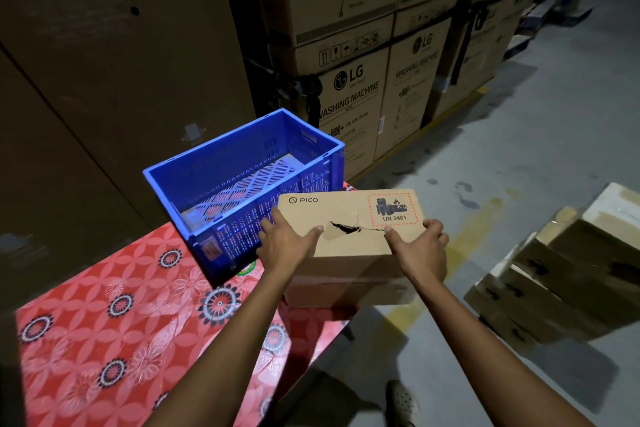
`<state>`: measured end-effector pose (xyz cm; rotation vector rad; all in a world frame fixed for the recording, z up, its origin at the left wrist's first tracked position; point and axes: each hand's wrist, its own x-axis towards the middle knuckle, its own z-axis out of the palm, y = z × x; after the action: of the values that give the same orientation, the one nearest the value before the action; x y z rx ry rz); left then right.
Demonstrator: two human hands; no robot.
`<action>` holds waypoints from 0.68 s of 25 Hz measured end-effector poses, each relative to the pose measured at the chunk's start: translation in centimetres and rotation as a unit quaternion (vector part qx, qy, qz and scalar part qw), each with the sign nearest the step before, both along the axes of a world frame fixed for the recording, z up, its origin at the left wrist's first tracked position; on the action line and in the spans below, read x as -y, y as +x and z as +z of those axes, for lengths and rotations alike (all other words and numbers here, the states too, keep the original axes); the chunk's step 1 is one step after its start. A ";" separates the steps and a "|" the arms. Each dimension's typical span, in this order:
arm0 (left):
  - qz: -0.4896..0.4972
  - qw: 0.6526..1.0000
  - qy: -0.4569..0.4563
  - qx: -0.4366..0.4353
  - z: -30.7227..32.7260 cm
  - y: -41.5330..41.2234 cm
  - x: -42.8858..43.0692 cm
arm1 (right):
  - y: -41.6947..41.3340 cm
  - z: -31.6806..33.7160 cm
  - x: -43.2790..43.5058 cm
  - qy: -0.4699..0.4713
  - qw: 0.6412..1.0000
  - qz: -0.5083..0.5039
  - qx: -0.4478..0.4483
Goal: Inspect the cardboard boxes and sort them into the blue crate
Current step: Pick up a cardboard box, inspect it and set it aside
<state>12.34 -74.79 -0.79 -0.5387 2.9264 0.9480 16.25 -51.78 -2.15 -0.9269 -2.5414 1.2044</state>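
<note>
— What's nearest?
— A perforated shoe [401, 399] on the grey concrete floor [502, 156], at the bottom edge. Left of it is a table [104, 322] under a glossy red cloth printed with round flowers and interlocking petals.

— And the hands?
— Two bare forearms reach forward. The left hand [287, 246] grips the left end of a cardboard box [346, 211], fingers over the edge and thumb flat on top. The right hand [420, 250] grips the right end, fingers curled round the far corner.

— Where is that box?
— It is held level over the table's right edge, partly out above the floor. It sits just beside the blue crate [239, 229], on the crate's right and nearer side. It's plain brown, oblong and matt. "PICO" is printed top left, and a red hatched battery label reading "UN 3481" is top right. A jagged tear [346, 228] gapes in the top face between the thumbs.

— The crate?
— Rectangular hard plastic at the table's far end, its walls and base pierced with slots.

— Beyond?
— A smeared yellow line [464, 239] on the floor, and to the right a leaning stack of flat cartons [554, 281]. Behind stand tall strapped cartons [349, 94] marked "LG WASHING MACHINE". A large plain carton [104, 62] stands dim at left.
</note>
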 end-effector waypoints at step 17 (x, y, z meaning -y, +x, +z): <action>0.016 0.990 0.140 0.009 0.2 -0.3 -1.2 | -3.9 4.7 -0.5 0.036 0.992 0.016 -0.117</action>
<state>12.03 -73.63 -0.61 -0.5751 2.7072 1.3217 12.32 -51.24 2.52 -0.6874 -2.4043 1.1479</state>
